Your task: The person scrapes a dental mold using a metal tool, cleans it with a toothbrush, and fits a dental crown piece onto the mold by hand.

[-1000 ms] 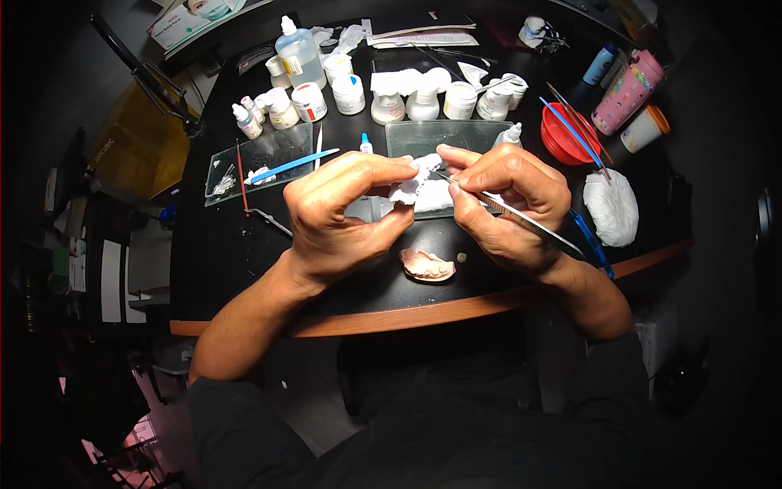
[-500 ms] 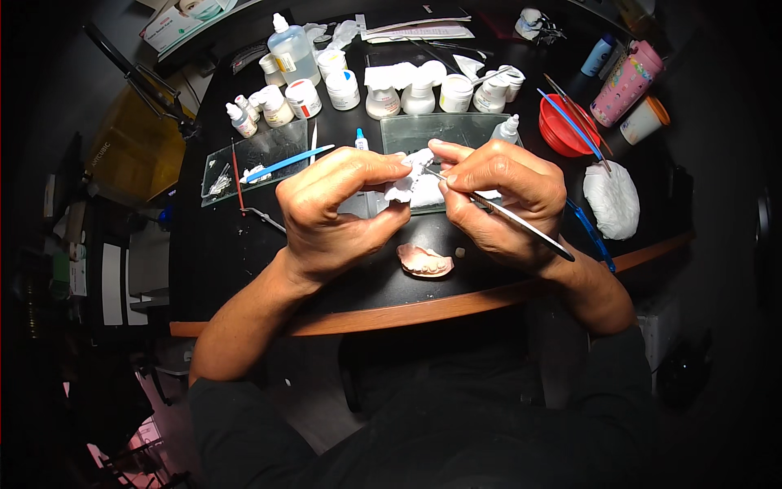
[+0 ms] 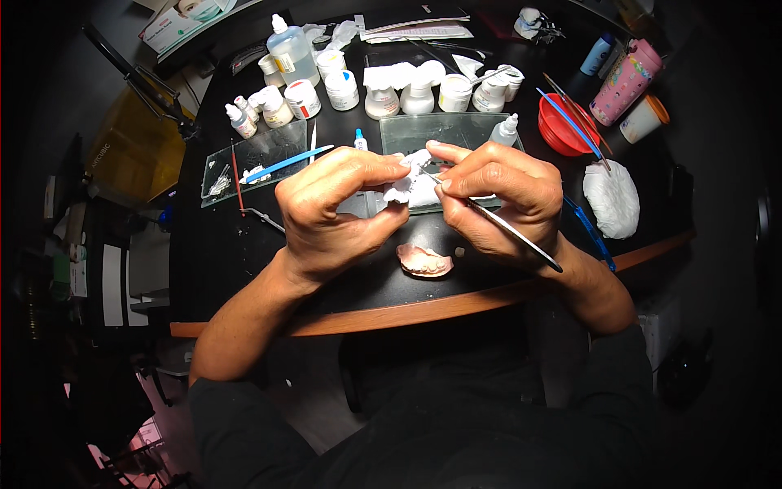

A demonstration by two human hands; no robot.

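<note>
Black desk [image 3: 228, 281], bright in the middle, gloom all round, and we're right in close: my left hand [image 3: 330, 200] has thumb and forefinger pinching a ragged white wad [image 3: 399, 191], and my right hand [image 3: 507, 191] pinches a slim tool [image 3: 521, 235] like a pen, tip right at the wad, whether touching I can't tell! That wad sits between my two hands, seen over the near edge of a glass slab [image 3: 456, 125]. Nearer me, a pinkish cast [image 3: 425, 262] lies on the desk, a small pale bit [image 3: 459, 253] just beside it. Out left, a blue stick [image 3: 293, 161] lies across a second slab [image 3: 281, 145]; out right, a red bowl [image 3: 564, 145] beyond a white pad [image 3: 615, 204]; and along the back, white jars [image 3: 343, 91]!
</note>
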